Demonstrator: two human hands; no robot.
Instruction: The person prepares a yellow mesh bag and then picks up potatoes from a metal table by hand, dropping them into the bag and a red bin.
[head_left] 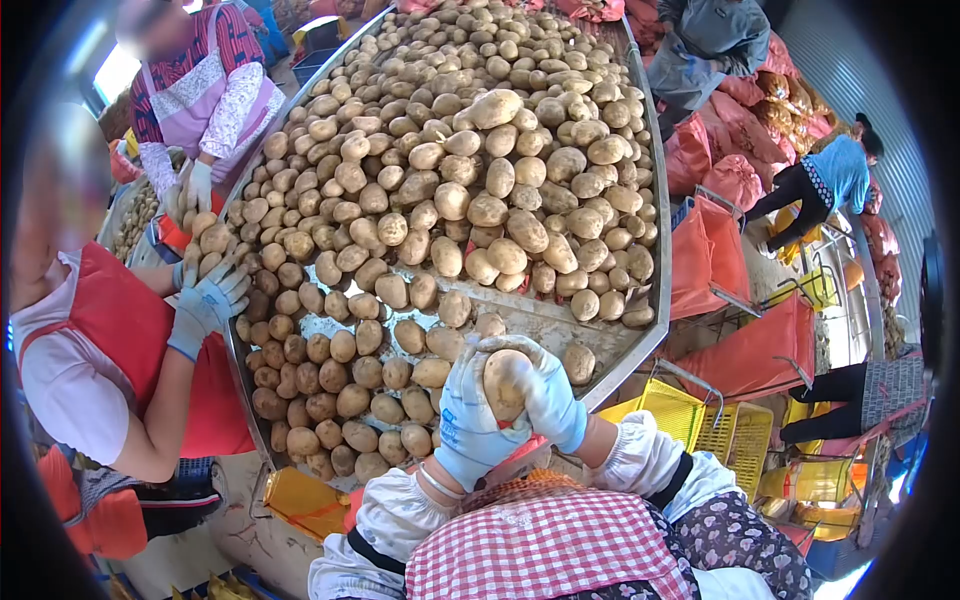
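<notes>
Both gloved hands meet at the near edge of a metal-rimmed table [625, 362] heaped with potatoes [430, 190]. Between them is a large potato [506, 385], held upright. My left hand [465, 415] wraps round its left side, and my right hand [553, 395] closes round its right side and top. The gloves are pale blue and white. A single potato [578, 363] lies on the table just beyond my right hand, and more potatoes spread to the left of my left hand.
At the left edge a co-worker's gloved hands [208, 300] handle potatoes, with another person [205, 90] behind. Yellow crates [735, 435] and red sacks [755, 350] stand at the right. Other people [835, 180] are farther back. A yellow container [305, 500] sits below the table's near left corner.
</notes>
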